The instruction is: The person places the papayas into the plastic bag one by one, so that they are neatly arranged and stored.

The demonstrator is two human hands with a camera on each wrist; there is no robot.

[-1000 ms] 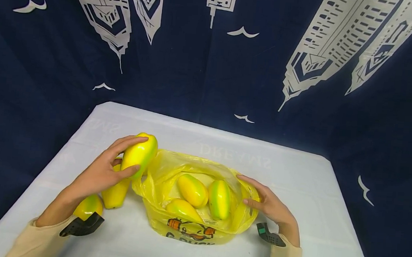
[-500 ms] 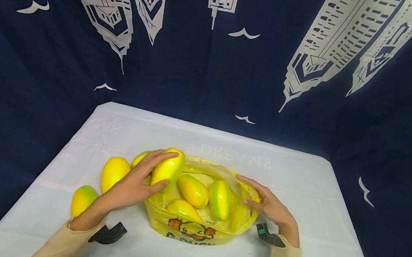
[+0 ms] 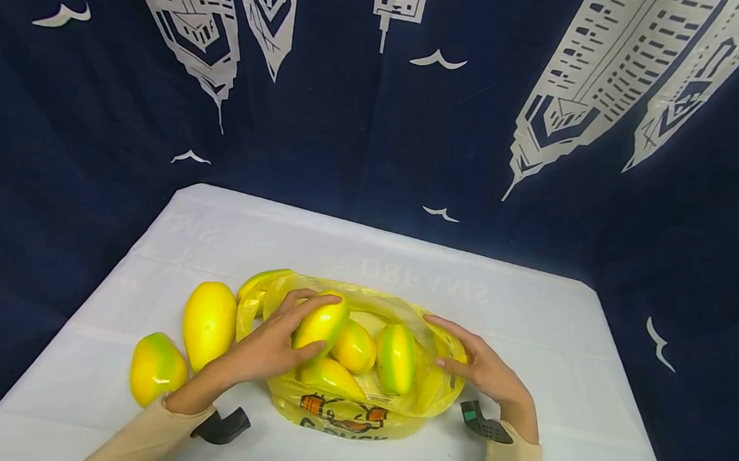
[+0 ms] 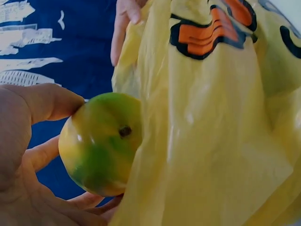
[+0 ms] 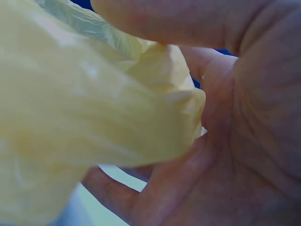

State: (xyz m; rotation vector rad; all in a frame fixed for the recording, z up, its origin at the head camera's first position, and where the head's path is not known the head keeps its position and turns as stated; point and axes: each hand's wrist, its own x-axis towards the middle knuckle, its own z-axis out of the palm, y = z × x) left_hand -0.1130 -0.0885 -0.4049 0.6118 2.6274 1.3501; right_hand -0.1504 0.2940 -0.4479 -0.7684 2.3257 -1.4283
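In the head view, my left hand grips a yellow-green mango, thumb on the near side and fingers over the far side. This mango is at the left part of the mouth of a yellow plastic bag. In the left wrist view the mango's stem end shows, partly covered by the bag wall. My right hand holds the bag's right rim between thumb and fingers; the right wrist view shows the bunched film inside the hand. Inside the bag lie three other mangoes, including one on the right.
Left of the bag a yellow mango and a green-yellow mango lie on the white-covered table. Another mango is partly hidden behind the bag's left handle. A dark blue printed cloth hangs behind the table.
My left hand has carried the mango rightward from left of the bag and lowered it into the opening. The right hand has stayed at the bag's right rim.
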